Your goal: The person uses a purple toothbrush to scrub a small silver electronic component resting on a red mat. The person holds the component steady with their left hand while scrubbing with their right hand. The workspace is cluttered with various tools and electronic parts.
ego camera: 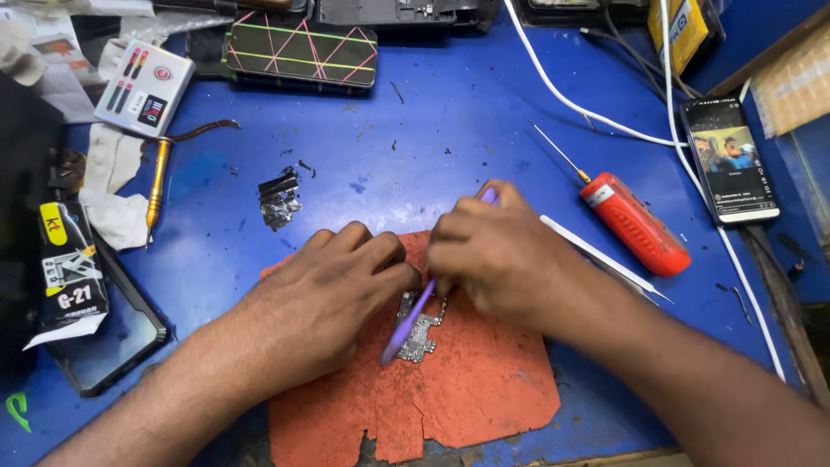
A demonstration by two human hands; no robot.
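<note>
The right hand has its grip closed on a purple brush, bristle end down on a small circuit board. The left hand pins that board with curled fingers, its grip pressed on the board's edge. The board lies on a torn orange mat at the middle of the blue desk. A hard stroke could knock tiny parts loose or skid the board off the mat. White tweezers and a red screwdriver lie just right of the hands.
</note>
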